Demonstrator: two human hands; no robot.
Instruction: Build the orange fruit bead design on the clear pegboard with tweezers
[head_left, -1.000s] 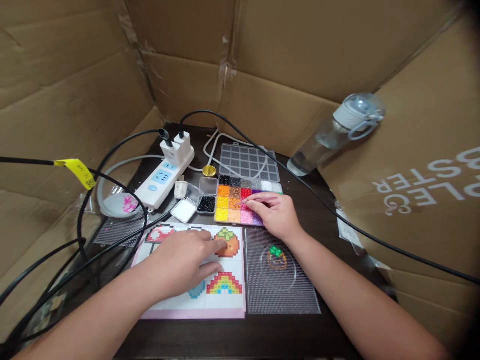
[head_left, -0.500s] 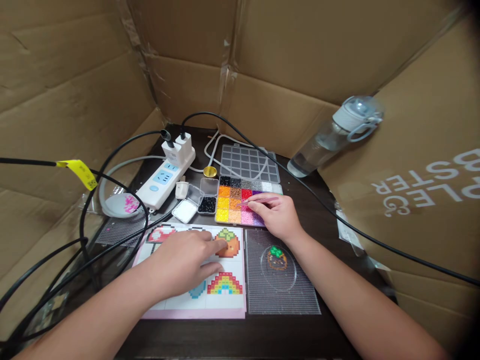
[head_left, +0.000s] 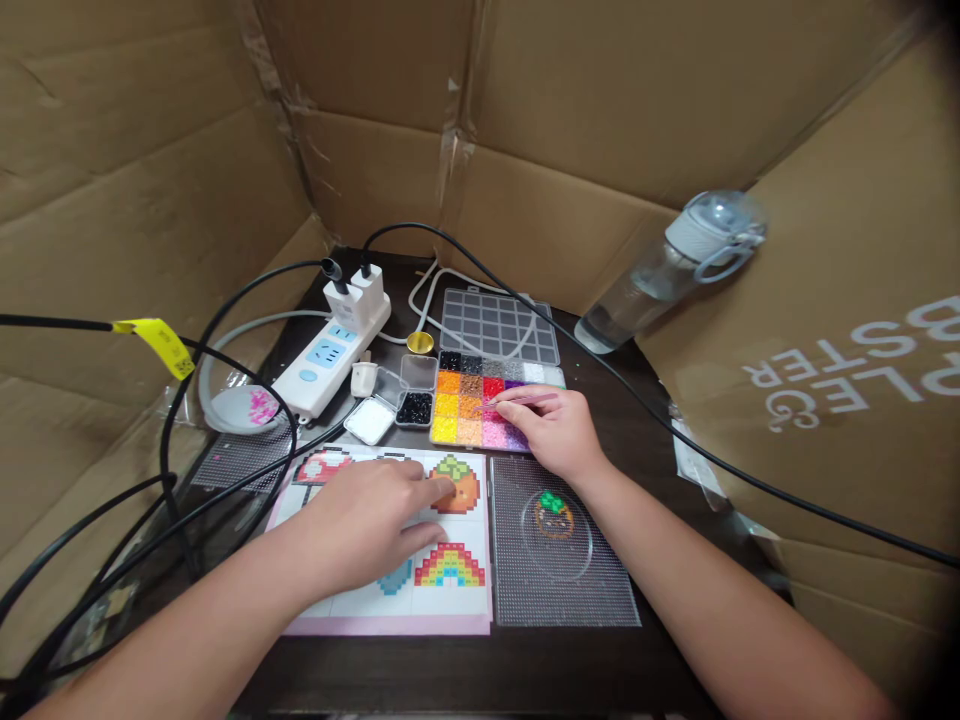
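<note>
My left hand lies on a printed pattern sheet, its index finger stretched out to the orange fruit picture. My right hand pinches thin pink tweezers, whose tip reaches into the orange cells of a bead box filled with coloured beads. Just below that hand a clear pegboard carries a small part-built fruit of green, brown and orange beads.
The bead box lid stands open behind it. Two small boxes with white beads and black beads sit beside a power strip. Black cables cross the left side. A water bottle leans on the cardboard walls.
The tweezers' tip has shifted very slightly within the bead box. My left hand has stayed on the sheet.
</note>
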